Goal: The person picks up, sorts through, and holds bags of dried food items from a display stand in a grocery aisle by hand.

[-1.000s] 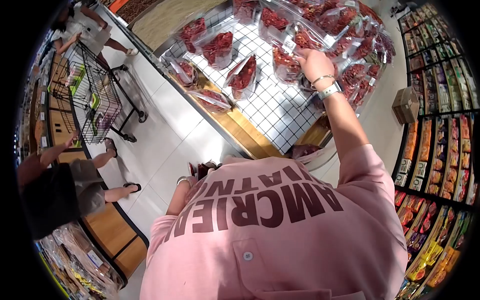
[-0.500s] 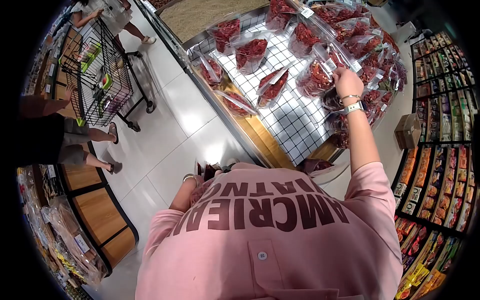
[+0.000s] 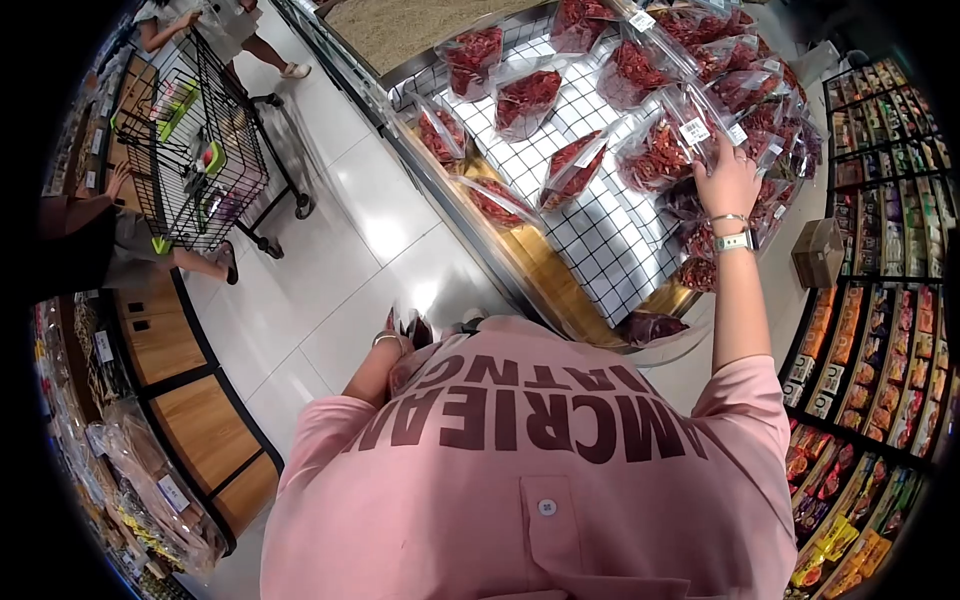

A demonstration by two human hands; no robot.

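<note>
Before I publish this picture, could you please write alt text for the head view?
The wearer's right grip, a bare hand, touches a clear plastic bag of dried-looking red food on a black-gridded white display. More such bags lie around it; a black wire shopping cart stands at left, packed store shelves at right.

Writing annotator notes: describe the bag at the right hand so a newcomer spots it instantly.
Find the white, black-gridded display at top centre. On its right side spreads a heap of clear bags of red pieces; the bag lies on the heap's left edge. Unlike its neighbours, it has a white barcode label immediately left of the right hand.
</note>
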